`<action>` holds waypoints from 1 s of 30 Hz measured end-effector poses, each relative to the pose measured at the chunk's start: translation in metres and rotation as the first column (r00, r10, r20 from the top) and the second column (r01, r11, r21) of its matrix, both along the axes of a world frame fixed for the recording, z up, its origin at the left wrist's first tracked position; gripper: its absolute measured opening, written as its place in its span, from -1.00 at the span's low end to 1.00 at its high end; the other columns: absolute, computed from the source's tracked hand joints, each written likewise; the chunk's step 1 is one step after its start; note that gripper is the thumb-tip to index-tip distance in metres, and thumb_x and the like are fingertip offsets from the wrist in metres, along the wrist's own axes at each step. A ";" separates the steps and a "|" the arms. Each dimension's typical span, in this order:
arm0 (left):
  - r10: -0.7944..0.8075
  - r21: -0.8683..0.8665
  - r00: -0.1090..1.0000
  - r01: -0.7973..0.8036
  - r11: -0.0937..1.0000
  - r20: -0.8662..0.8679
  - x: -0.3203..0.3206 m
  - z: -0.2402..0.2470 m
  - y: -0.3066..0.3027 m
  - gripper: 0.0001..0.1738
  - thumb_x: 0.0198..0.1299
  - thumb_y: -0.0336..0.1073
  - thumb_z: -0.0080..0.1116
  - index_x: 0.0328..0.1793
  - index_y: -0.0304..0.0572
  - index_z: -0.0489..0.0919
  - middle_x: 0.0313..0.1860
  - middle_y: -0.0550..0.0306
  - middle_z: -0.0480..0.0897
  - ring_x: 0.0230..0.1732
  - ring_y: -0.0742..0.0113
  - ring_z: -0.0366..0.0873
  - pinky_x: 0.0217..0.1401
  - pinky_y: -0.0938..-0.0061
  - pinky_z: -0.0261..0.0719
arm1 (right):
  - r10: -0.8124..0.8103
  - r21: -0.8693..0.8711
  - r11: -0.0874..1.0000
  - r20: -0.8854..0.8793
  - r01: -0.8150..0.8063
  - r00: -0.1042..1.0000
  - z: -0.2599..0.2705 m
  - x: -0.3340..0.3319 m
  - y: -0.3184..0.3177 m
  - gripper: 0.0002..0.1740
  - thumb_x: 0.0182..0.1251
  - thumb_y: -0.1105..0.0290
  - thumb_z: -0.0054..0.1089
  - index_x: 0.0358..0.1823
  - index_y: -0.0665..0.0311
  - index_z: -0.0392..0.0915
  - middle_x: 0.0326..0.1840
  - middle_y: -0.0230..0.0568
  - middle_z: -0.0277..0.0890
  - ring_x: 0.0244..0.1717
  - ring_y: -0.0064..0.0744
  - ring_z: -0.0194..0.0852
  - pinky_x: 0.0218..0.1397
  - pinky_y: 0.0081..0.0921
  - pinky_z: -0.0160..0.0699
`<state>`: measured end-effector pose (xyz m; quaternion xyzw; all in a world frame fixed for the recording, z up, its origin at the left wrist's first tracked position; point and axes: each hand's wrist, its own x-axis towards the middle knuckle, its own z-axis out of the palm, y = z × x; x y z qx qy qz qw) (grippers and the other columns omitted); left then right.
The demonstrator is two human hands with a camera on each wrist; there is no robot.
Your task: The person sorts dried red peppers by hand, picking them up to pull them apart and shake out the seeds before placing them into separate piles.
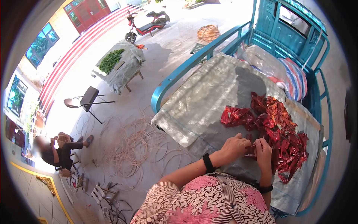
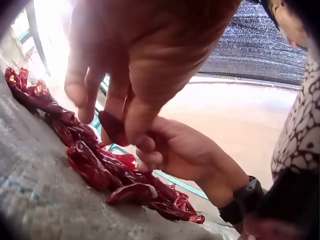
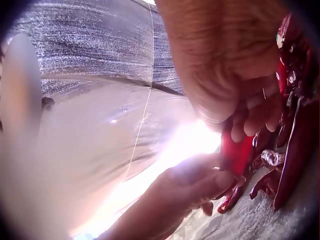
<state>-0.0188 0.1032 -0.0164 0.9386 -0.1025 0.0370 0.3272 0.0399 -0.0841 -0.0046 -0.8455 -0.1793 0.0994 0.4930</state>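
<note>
Over a grey woven sheet (image 1: 201, 100), both hands meet at one dried red chili pepper (image 3: 236, 152). My left hand (image 1: 234, 150) pinches it between thumb and fingers, and the dark pepper shows between those fingers in the left wrist view. From the other side, my right hand (image 1: 264, 150) holds the pepper's other end with curled fingers. Just beyond and to the right of the hands lies a heap of dried red chilies (image 1: 292, 153). A smaller cluster of whole chilies (image 1: 236, 116) sits ahead of the left hand. Orange-red chili pieces (image 1: 281, 114) lie at the heap's far side.
The sheet covers the bed of a blue cargo tricycle with side rails (image 1: 179, 74). Plastic and striped sacks (image 1: 294, 78) stand at its far end. To the left are coiled strips (image 1: 130, 149), a folding chair (image 1: 89, 99), a table of green vegetables (image 1: 126, 67) and a seated person (image 1: 59, 149).
</note>
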 end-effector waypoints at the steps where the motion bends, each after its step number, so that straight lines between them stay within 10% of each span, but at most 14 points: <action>1: -0.019 -0.016 1.000 0.019 1.000 -0.017 -0.001 0.007 0.003 -0.59 0.11 -0.28 0.37 0.13 -0.03 0.62 -0.05 0.16 0.70 0.15 0.06 0.60 0.06 0.24 0.67 | -0.040 0.032 0.999 -0.042 0.041 0.998 -0.003 0.001 -0.003 -0.72 0.64 0.24 0.06 -0.19 0.27 0.60 -0.55 -0.47 0.45 -0.54 -0.73 0.35 -0.47 -0.63 0.36; 8: 0.407 0.061 0.913 -0.405 0.912 -0.025 0.024 -0.004 0.069 -0.37 0.17 -0.26 0.38 0.38 -0.07 0.45 0.16 -0.17 0.53 0.09 -0.24 0.64 0.07 -0.02 0.65 | -0.233 0.076 0.972 0.126 0.224 0.964 -0.046 -0.004 -0.035 -0.61 0.45 0.41 0.23 0.26 0.32 0.52 -0.15 -0.30 0.54 -0.29 -0.57 0.42 -0.20 -0.53 0.49; 11: 0.427 0.144 0.902 -0.416 0.898 -0.057 0.042 -0.007 0.086 -0.31 0.18 -0.27 0.38 0.44 -0.09 0.39 0.21 -0.21 0.50 0.14 -0.24 0.62 0.12 -0.02 0.63 | -0.354 0.205 0.917 0.017 0.344 0.935 -0.019 -0.023 -0.025 -0.60 0.38 0.51 0.25 0.24 0.36 0.54 -0.14 -0.24 0.56 -0.18 -0.43 0.51 -0.08 -0.48 0.53; 14: 0.418 0.106 0.905 -0.410 0.906 -0.071 0.063 -0.014 0.093 -0.33 0.19 -0.29 0.37 0.43 -0.11 0.39 0.28 -0.24 0.49 0.16 -0.25 0.61 0.14 -0.02 0.62 | -0.299 0.062 0.953 0.327 0.295 0.897 -0.021 -0.020 -0.028 -0.61 0.39 0.54 0.24 0.23 0.35 0.55 -0.12 -0.24 0.55 -0.15 -0.44 0.53 -0.07 -0.50 0.54; 20: 0.424 0.096 0.906 -0.423 0.901 0.018 0.093 -0.041 0.104 -0.46 0.18 -0.30 0.37 0.29 -0.13 0.49 0.03 -0.15 0.71 0.06 -0.19 0.68 0.05 0.06 0.63 | -0.233 0.104 0.970 0.167 0.218 0.958 -0.025 -0.031 -0.021 -0.61 0.38 0.53 0.26 0.23 0.27 0.59 -0.12 -0.22 0.58 -0.19 -0.43 0.55 -0.06 -0.45 0.57; 25: 0.348 -0.261 0.935 -0.320 0.911 0.066 0.069 -0.031 0.102 -0.68 0.27 -0.39 0.25 0.13 -0.30 0.56 -0.21 -0.03 0.73 -0.34 0.15 0.73 -0.29 0.34 0.62 | -0.229 0.003 0.973 0.149 0.231 0.962 -0.011 -0.028 -0.018 -0.63 0.40 0.51 0.27 0.22 0.26 0.59 -0.13 -0.24 0.59 -0.27 -0.44 0.56 -0.12 -0.48 0.58; 30: 0.018 -0.778 0.955 -0.252 0.575 -0.296 0.039 -0.003 0.073 -0.70 0.42 -0.42 0.16 0.23 -0.31 0.49 -0.19 0.18 0.65 -0.25 0.46 0.71 -0.30 0.57 0.63 | -0.088 0.180 0.982 0.129 0.064 0.988 -0.005 -0.016 0.017 -0.68 0.48 0.43 0.28 0.19 0.31 0.57 -0.15 -0.18 0.58 -0.31 -0.48 0.59 -0.27 -0.48 0.58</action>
